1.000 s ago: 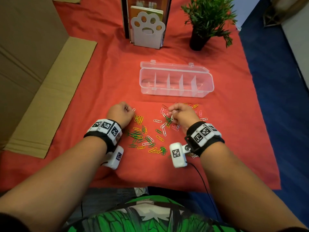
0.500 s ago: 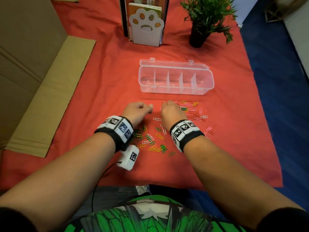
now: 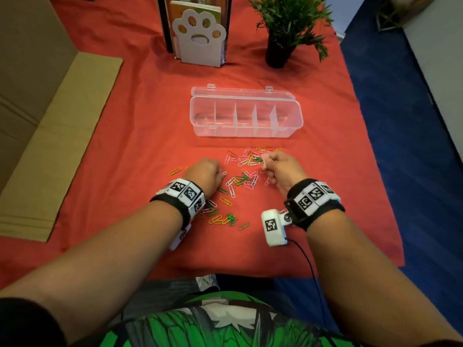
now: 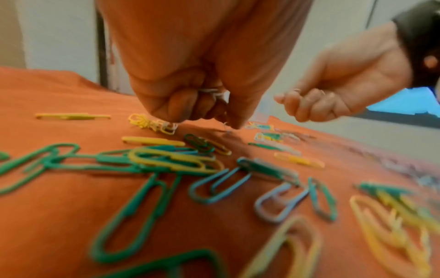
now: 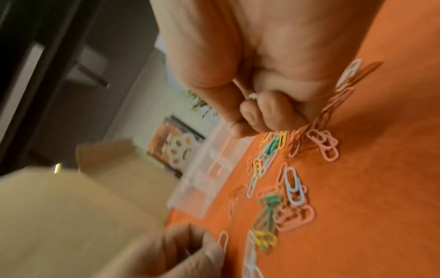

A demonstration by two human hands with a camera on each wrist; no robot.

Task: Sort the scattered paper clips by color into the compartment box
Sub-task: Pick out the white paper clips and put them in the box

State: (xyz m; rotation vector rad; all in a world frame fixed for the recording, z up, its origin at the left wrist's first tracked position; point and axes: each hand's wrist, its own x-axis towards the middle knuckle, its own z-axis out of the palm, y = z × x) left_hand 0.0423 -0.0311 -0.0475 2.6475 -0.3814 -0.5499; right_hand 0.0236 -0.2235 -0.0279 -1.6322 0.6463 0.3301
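Note:
Several colored paper clips [image 3: 241,180] lie scattered on the red cloth in green, yellow, pink and white. Behind them stands the clear compartment box [image 3: 245,132], lid open; I see nothing in its compartments. My left hand [image 3: 213,172] is curled at the pile's left side, its fingertips down on the cloth. The left wrist view shows white clips [image 4: 212,92] bunched in that fist [image 4: 214,116]. My right hand [image 3: 266,161] is curled over the pile's far right part. It holds a white clip [image 5: 252,96] in its fist [image 5: 252,116].
A white paw-shaped bookend [image 3: 200,38] with books and a potted plant [image 3: 278,53] stand behind the box. Flattened cardboard [image 3: 55,146] lies at the left. The cloth ends at the right over blue floor [image 3: 413,146].
My right hand has swung from the middle of the pile to its far right part, and its wrist has turned. The left hand has stayed at the pile's left side.

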